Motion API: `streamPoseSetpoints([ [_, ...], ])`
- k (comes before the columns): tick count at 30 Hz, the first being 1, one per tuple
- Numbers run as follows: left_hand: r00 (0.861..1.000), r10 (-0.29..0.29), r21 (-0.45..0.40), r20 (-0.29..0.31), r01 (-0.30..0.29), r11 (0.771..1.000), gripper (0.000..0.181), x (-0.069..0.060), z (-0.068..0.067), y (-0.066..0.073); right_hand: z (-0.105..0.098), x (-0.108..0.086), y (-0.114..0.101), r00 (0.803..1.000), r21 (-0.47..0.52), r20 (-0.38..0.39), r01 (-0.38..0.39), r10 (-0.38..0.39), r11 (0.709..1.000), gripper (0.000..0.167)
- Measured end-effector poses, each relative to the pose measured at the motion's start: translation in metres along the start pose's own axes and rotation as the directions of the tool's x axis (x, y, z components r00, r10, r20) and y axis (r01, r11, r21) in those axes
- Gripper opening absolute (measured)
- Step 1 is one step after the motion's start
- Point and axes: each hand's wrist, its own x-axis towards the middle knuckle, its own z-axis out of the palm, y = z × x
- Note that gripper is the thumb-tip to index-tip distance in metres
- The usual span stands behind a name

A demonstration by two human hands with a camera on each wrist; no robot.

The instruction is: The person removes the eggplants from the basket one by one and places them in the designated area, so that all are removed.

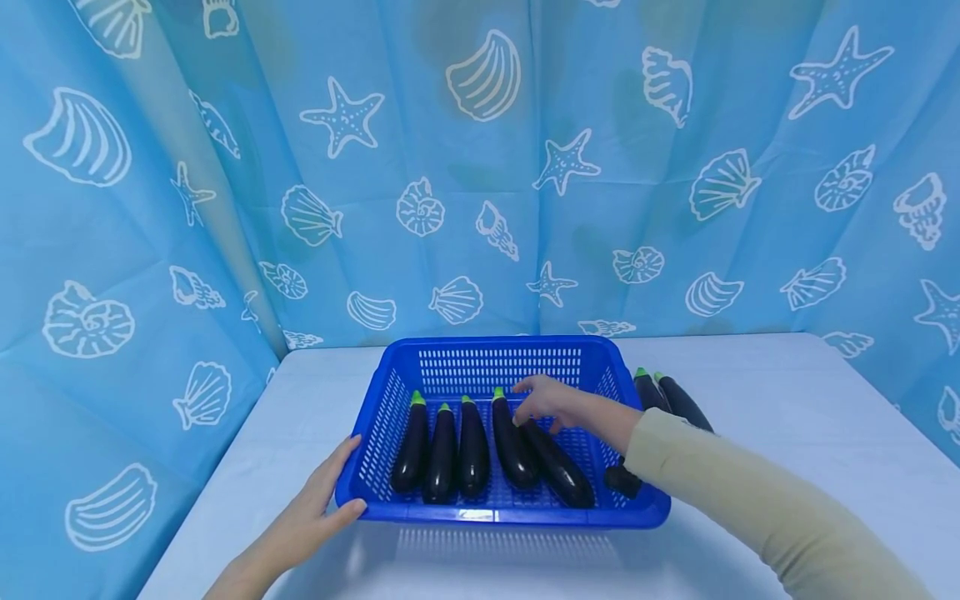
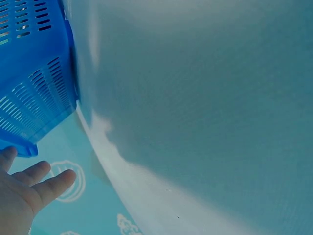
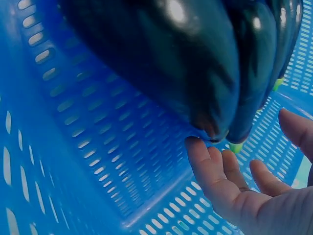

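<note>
A blue perforated plastic basket (image 1: pixel 498 342) holds several dark eggplants with green stem ends, lying side by side. My left hand (image 1: pixel 318 498) rests at the basket's left rim, thumb near the front corner; its fingers look straight and spread in the left wrist view. Over the basket, my right hand (image 1: pixel 549 398) is at the far end of the rightmost eggplant (image 1: pixel 566 473), which lies slanted. In the right wrist view, my fingers are spread apart, and one fingertip (image 3: pixel 195 145) is at or very near that eggplant's end. Beside it lies another eggplant (image 1: pixel 513 450).
More eggplants (image 1: pixel 684 404) lie on the white-covered table (image 1: pixel 780 400) outside the basket's right side, partly hidden by my right sleeve (image 1: pixel 720 479). A blue curtain (image 1: pixel 420 275) with white shell and starfish prints hangs behind the table and along both sides.
</note>
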Motion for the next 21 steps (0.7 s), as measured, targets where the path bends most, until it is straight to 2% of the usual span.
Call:
streamPoseSetpoints([
  [10, 1.000, -0.002, -0.004, 0.000, 0.002, 1.000, 0.079, 0.000, 0.000, 0.001, 0.005, 0.006, 0.004, 0.998, -0.028, -0.030, -0.056, 0.055, 0.998, 0.055],
  [17, 1.000, -0.003, -0.002, -0.001, 0.003, 1.000, 0.079, 0.000, 0.000, 0.000, 0.008, 0.005, 0.004, 0.995, -0.088, -0.031, -0.102, 0.100, 0.991, 0.058],
  [21, 1.000, 0.009, -0.005, -0.003, -0.009, 1.000, 0.078, 0.000, 0.001, -0.001, 0.011, 0.006, 0.005, 0.994, -0.120, -0.038, -0.102, 0.098, 0.988, 0.057],
])
